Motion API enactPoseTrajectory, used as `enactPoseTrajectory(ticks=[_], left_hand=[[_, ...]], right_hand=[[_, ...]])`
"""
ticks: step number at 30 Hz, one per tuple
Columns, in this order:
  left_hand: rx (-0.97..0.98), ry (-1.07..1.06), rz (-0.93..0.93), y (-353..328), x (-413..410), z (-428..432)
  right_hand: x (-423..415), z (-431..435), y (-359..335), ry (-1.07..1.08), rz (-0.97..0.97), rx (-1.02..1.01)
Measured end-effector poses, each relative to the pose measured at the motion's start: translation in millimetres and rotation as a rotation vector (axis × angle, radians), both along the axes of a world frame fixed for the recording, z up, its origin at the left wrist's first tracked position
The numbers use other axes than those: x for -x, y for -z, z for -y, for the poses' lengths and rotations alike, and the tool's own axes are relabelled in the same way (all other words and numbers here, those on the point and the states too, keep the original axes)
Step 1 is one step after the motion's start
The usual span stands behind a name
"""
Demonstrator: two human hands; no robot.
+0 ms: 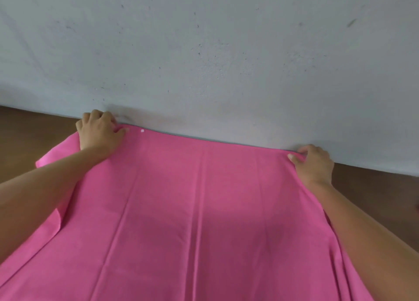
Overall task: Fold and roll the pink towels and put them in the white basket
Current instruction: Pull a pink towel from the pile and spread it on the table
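Closest to the camera lies the wide, thin pink fabric towel (204,210), spread flat across the brown wooden tabletop (34,130) with long creases running away from the viewer. Both bare forearms reach out over it. Farther on, the left hand (99,135) has its fingers curled and pinches the towel's far edge, some way in from the left corner. The right hand (314,164) pinches the same edge at the far right corner, thumb on top and fingers tucked behind. A tiny white mark (142,131) sits on the cloth just beside the left hand. Beyond the hands, the edge lies against a scuffed grey wall (204,51).

The white basket is not in view.

My worry is the loose left flap outside the left grip: when the edge is lifted for the fold, it may droop and leave the corners mismatched. Unsmoothed creases could also get rolled in, making a lopsided roll.
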State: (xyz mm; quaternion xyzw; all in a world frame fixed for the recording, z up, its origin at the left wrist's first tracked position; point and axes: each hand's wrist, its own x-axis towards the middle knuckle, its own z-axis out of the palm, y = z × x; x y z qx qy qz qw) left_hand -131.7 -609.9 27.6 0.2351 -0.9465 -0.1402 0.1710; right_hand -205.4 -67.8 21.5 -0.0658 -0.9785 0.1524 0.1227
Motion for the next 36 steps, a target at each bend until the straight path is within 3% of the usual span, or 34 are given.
enactPoseTrajectory(ticks=[10,18,26,33,36], left_hand=[[-0.024,0.147,0.044,-11.3,-108.9,-38.0],[0.065,0.255,-0.070,4.3,-224.8,-34.0],[0.056,0.065,-0.067,10.8,-325.2,-17.4],[-0.085,-0.145,-0.019,21.0,-415.7,6.9],[-0.077,-0.192,-0.039,23.9,-441.7,17.5]], right_hand=[[-102.0,70.8,-7.3,-0.295,-0.008,0.175],[-203.3,153.9,3.0,-0.554,0.020,0.287],[-268.4,242.0,14.1,-0.805,0.041,0.321],[-327.1,320.5,28.3,-1.042,0.092,0.401],[-340.5,338.2,40.0,-1.096,0.096,0.343]])
